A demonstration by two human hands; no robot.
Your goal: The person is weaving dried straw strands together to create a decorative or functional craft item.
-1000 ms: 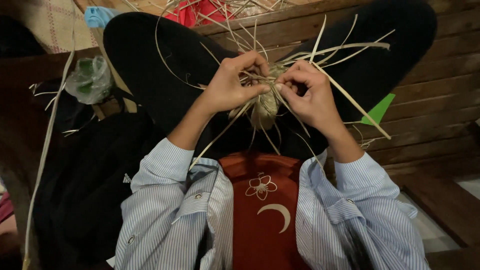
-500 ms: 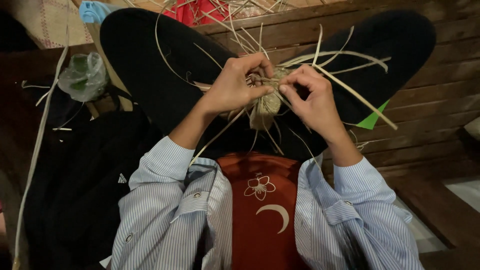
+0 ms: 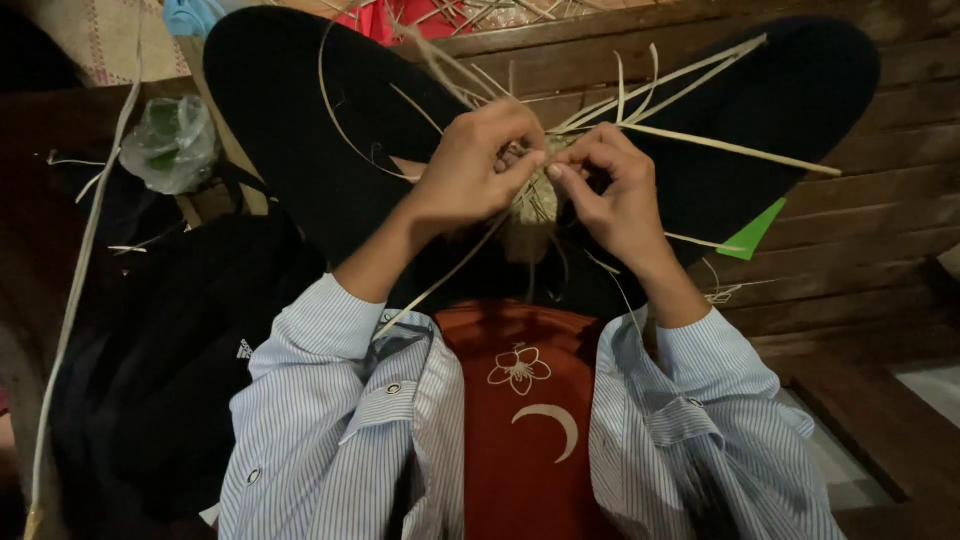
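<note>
Fingertips of both hands meet over a small woven bundle of pale straw held above the lap. The left hand pinches a strand against the bundle's top with thumb and forefinger; the right hand pinches the same spot from the other side, its fingers curled tight. Compared with half a second ago, the hands sit closer together and the thumbs have closed onto the knot, so the bundle is now mostly hidden between them; this suggests a strand is being drawn tight rather than a new one picked up. Loose straw strips fan out from the grip toward the far right and far left, one long strip trailing near over the left forearm. Beyond the hands lie the dark trousers of crossed legs on a wooden plank floor. A green scrap lies right of the knee; a crumpled clear bag sits at far left beside a black bag.
</note>
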